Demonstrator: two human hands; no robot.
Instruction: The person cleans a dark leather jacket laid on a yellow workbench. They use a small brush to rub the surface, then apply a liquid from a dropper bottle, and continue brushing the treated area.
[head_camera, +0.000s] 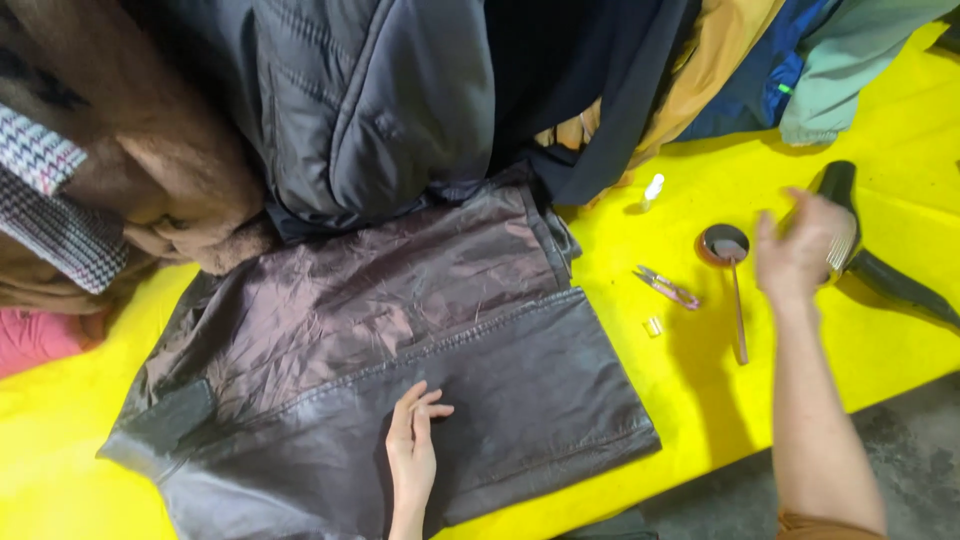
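Though blurred, right hand (797, 252) seemingly beside brush (843, 238).

one cam only, head-worn, looks almost straight down from above at close range. yellow table (880, 330) fills most of the frame, far edge cut off behind a heap of clothes (380, 100) along the top. near-right corner shows grey floor (900, 440) past the table's near edge. left hand (410, 450) enters from the near edge, right hand (800, 250) reaches from the near right. no 2nd view to share anything.
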